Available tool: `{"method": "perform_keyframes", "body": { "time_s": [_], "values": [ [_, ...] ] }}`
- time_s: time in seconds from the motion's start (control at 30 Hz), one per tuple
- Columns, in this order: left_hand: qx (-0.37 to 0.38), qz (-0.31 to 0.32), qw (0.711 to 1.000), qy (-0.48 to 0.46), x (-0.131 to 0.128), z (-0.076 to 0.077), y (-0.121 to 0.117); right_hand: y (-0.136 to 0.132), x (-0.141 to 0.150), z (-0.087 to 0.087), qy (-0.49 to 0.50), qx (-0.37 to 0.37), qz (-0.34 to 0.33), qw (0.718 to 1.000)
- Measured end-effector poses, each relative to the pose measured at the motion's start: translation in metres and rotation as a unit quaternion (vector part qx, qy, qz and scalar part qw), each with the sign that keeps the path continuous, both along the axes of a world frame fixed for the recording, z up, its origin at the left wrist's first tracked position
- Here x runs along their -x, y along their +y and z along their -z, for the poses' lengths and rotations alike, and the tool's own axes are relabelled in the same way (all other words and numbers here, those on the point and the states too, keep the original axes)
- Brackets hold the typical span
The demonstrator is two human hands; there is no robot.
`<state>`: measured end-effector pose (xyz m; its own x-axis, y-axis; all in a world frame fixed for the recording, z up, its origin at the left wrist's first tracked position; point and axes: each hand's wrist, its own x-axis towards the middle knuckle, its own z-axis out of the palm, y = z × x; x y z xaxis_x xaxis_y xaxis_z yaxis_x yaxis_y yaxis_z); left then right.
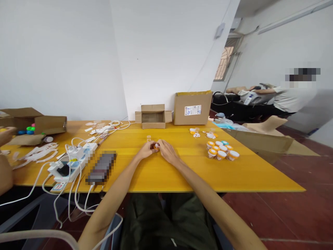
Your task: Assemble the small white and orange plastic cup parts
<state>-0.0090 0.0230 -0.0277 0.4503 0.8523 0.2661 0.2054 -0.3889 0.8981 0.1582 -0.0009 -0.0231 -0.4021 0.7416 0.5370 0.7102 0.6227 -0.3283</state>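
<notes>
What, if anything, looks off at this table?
The cables: they loop messily around the power strip and droop over the front edge of the table beside the left arm, a possible snag. No spill or damage stands out.

"What can't we see fully?"
"Our left hand [145,150] and right hand [167,150] partly hide the small piece [156,146]; the phone [101,167] is blurred, and the picture's edge crops a co-worker's arm [5,175]."

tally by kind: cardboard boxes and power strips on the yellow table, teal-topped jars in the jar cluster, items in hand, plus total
Cardboard boxes: 3
Power strip: 1
Teal-topped jar: 1
Small item in hand: 1
Total: 6
</notes>
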Motion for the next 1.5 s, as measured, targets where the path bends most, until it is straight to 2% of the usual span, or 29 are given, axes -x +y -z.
{"method": "perform_keyframes", "body": {
  "time_s": [0.3,0.63,0.97,1.5],
  "values": [
    [-0.001,0.004,1.0,0.007,-0.001,-0.006,-0.003,-0.002,0.001,-0.002,0.008,0.02,0.01,1.0],
    [0.005,-0.002,1.0,0.024,0.0,-0.005,-0.003,0.004,0.001,0.004,0.057,0.023,0.014,0.998],
    [0.006,-0.001,1.0,0.009,-0.003,-0.014,-0.01,0.003,0.001,0.002,0.053,0.044,0.008,0.998],
    [-0.013,0.001,0.999,0.032,-0.001,-0.013,-0.008,0.002,0.0,0.002,0.054,0.018,0.0,0.998]
  ]
}}
